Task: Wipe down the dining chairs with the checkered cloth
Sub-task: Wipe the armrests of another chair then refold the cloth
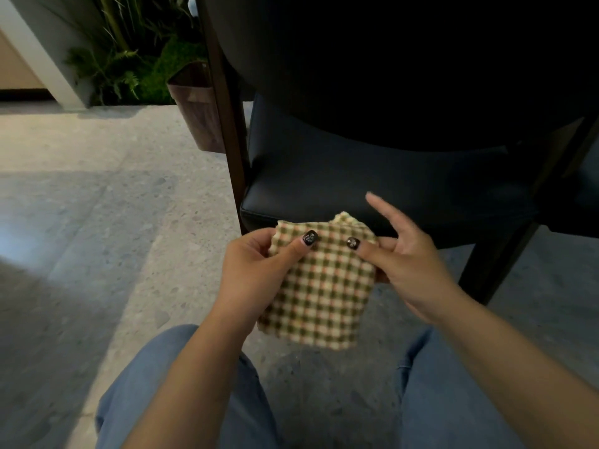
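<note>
The checkered cloth (319,286) hangs folded at the centre of the view, held up in the air just short of the dining chair's front edge and not touching it. The left hand (256,270) grips its upper corner at about 9 o'clock of the cloth, thumb pressed on the front face and fingers curled behind. The right hand (411,260) pinches the opposite upper corner at about 3 o'clock with the thumb on the front; its index finger sticks out straight toward 12 o'clock, over the seat.

Just beyond the cloth, at 12 o'clock, lies the dark padded seat (372,176) of the dining chair (389,76), with the curved backrest rising above it and a wooden frame post at 10 o'clock. Whether the seat has been wiped cannot be told: the upholstery is dark and shows no damp streak or dust line. By my reading, the person is arranging or refolding the cloth, so wiping of this chair is either about to begin or between passes. No other chair is clearly in view, so the count of chairs done or left is unknown.

Further out, at 10 o'clock, a wooden planter (197,105) with green plants (136,50) stands on the speckled floor (97,189).
</note>
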A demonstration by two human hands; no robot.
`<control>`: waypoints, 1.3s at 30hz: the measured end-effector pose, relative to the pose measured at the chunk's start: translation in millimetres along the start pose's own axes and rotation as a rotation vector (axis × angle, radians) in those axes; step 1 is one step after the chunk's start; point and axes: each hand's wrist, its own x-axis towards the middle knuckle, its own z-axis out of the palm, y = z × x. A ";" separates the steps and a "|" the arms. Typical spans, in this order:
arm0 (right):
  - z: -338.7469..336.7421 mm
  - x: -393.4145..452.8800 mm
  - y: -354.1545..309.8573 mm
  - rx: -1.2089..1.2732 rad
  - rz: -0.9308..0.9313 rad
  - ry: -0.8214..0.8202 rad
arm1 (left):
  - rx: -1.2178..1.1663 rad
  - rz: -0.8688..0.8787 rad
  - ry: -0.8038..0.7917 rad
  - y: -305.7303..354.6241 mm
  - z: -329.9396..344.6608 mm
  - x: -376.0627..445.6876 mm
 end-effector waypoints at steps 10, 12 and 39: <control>16.5 1.4 -4.5 -0.758 -0.420 0.153 | 0.082 0.283 0.087 -5.4 -9.6 -2.7; 17.4 4.6 -8.6 -0.395 -0.312 0.101 | -0.023 0.283 0.027 -2.8 -11.1 -3.6; 202.8 183.4 -20.0 -0.151 -0.500 0.258 | -0.577 -0.012 0.418 -16.1 -89.3 62.8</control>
